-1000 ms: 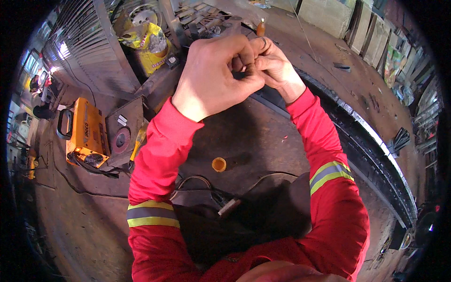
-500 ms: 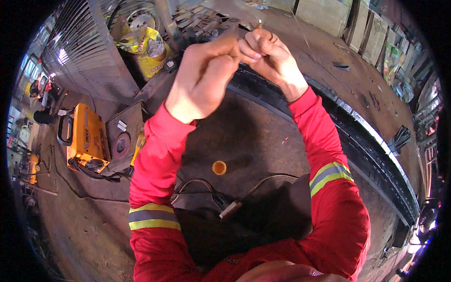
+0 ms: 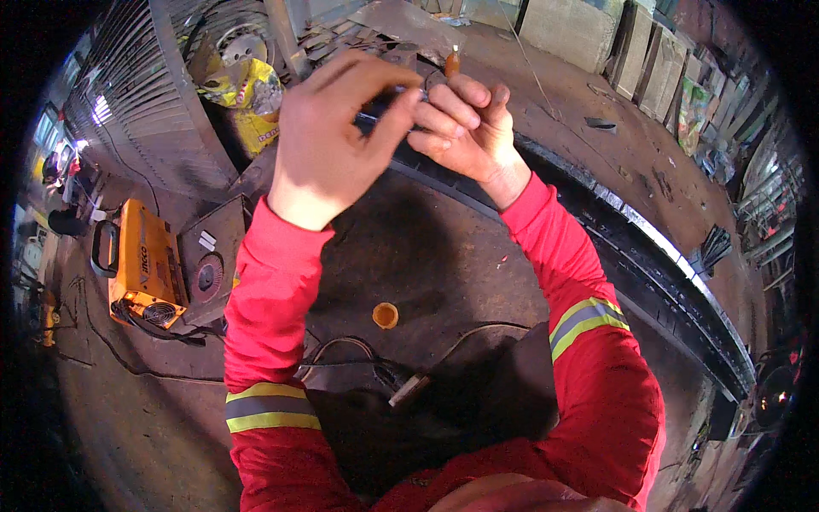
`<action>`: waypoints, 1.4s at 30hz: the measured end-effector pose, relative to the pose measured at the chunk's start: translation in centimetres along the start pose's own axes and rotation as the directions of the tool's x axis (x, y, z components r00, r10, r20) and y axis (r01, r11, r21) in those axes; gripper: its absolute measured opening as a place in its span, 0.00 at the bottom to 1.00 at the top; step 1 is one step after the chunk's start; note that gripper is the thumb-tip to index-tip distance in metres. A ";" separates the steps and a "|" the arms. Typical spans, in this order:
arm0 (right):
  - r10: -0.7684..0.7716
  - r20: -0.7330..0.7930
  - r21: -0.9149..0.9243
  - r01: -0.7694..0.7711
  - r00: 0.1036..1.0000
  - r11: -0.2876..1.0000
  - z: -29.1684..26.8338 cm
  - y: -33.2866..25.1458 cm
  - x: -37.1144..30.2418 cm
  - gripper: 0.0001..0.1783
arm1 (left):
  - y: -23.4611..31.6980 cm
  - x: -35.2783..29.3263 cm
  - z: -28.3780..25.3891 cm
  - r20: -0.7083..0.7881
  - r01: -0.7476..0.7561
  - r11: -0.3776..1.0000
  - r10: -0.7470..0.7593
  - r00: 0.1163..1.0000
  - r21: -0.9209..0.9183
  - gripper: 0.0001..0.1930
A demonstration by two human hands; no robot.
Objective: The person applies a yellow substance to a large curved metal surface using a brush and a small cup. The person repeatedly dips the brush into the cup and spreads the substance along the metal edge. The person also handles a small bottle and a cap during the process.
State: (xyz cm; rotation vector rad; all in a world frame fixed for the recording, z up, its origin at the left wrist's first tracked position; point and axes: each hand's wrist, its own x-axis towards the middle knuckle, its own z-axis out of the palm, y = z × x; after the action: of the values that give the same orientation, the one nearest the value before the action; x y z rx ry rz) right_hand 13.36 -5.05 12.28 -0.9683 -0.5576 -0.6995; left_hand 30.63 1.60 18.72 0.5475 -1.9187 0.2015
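My right hand (image 3: 469, 128) is raised at the upper middle, its fingers curled around a small orange-brown thing (image 3: 452, 64) with a narrow pale tip pointing up. What kind of thing it is, I cannot make out. Just left of it, my left hand (image 3: 333, 128) bends its thumb and forefinger toward each other in a pinch. A small bluish glint shows at those fingertips, too small to name. The fingertips of both hands come close together. Beneath them runs a long dark metal beam (image 3: 648, 264). A small round orange-yellow cup (image 3: 386, 316) sits on the floor between my forearms.
To the left stands an orange welding machine (image 3: 145, 260) beside a dark plate bearing a round abrasive disc (image 3: 207, 277). Cables (image 3: 341, 346) and a pale-ended handle (image 3: 409, 390) lie near me. A yellow sack (image 3: 256, 107) is at upper left; boards (image 3: 661, 72) lean at far right.
My left hand has shifted left and its thumb and forefinger have parted from the right hand's fingers. The right hand has turned and lowered slightly, still holding the orange-brown thing.
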 end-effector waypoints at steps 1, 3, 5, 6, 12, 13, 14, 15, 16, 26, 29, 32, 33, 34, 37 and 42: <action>0.004 -0.030 0.009 -0.004 1.000 1.000 0.1 0.2 0.0 0.14 | 0.2 0.1 -0.1 0.008 -0.049 0.999 0.050 0.999 -0.022 0.07; 0.014 -0.095 0.026 -0.012 0.995 1.000 0.4 0.7 -0.5 0.14 | 1.3 0.4 0.0 0.011 -0.045 0.996 0.046 0.999 -0.083 0.06; -0.011 -0.246 -0.050 -0.001 0.969 0.999 0.5 1.1 -0.8 0.15 | 1.7 0.4 0.3 0.011 -0.037 0.991 0.038 0.999 -0.132 0.06; -0.028 -0.290 -0.079 0.005 0.957 0.997 0.7 1.3 -0.8 0.16 | 1.7 0.2 0.5 0.015 -0.032 0.990 0.035 0.999 -0.134 0.06; -0.110 -0.457 -0.196 0.020 0.882 0.980 2.1 1.7 -0.1 0.20 | 1.9 0.0 0.8 -0.008 -0.008 0.994 0.007 1.000 -0.112 0.06; -0.103 -0.449 -0.189 0.018 0.887 0.982 2.0 1.7 0.0 0.20 | 1.8 -0.1 0.9 -0.014 -0.001 0.995 -0.001 1.000 -0.104 0.06; -0.095 -0.443 -0.184 0.013 0.891 0.983 2.0 1.6 -0.1 0.21 | 1.7 -0.1 1.0 -0.024 0.005 0.995 -0.008 1.000 -0.097 0.06; -0.082 -0.411 -0.179 0.008 0.908 0.984 1.9 1.5 -0.1 0.20 | 1.6 -0.1 0.9 -0.014 0.005 0.996 -0.006 1.000 -0.093 0.07; -0.061 -0.380 -0.155 0.001 0.923 0.988 1.9 1.5 -0.1 0.20 | 1.5 -0.1 0.8 -0.004 0.005 0.996 -0.005 1.000 -0.088 0.07; -0.009 -0.538 -0.064 -0.031 0.843 0.997 5.5 2.9 0.8 0.20 | 0.8 0.1 0.3 0.038 -0.157 0.978 0.153 0.987 0.136 0.08; 0.016 -0.493 -0.014 -0.026 0.870 1.000 5.9 2.8 1.0 0.20 | 0.1 -0.1 0.7 0.064 0.013 0.999 -0.010 0.998 -0.038 0.07; 0.062 -0.478 0.074 -0.030 0.876 0.997 5.6 2.6 1.0 0.18 | -0.5 -0.2 1.2 0.088 0.123 0.946 -0.101 0.991 -0.300 0.07; 0.061 -0.473 0.088 -0.022 0.879 0.996 4.7 2.7 -0.1 0.18 | -0.5 -0.7 1.8 0.146 0.230 0.917 -0.191 0.971 -0.326 0.07; 0.067 -0.468 0.105 -0.020 0.881 0.994 4.0 2.5 -1.1 0.18 | -0.5 -0.9 3.3 0.133 0.236 0.883 -0.198 0.971 -0.406 0.07; -0.089 -0.722 -0.095 0.030 0.686 0.995 5.6 2.3 -2.4 0.17 | 0.0 -0.7 5.3 0.019 0.143 0.919 -0.147 0.989 -0.366 0.10; -0.055 -0.572 -0.012 0.058 0.818 0.998 4.1 2.7 -0.1 0.29 | -0.7 0.0 4.2 -0.049 0.205 0.951 -0.222 0.974 -0.233 0.15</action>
State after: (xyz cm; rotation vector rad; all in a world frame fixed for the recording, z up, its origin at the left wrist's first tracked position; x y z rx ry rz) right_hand 14.76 -0.34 12.65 -0.6836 -0.0513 -0.9942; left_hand 27.49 -0.59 16.93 0.5805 -1.7658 -0.1349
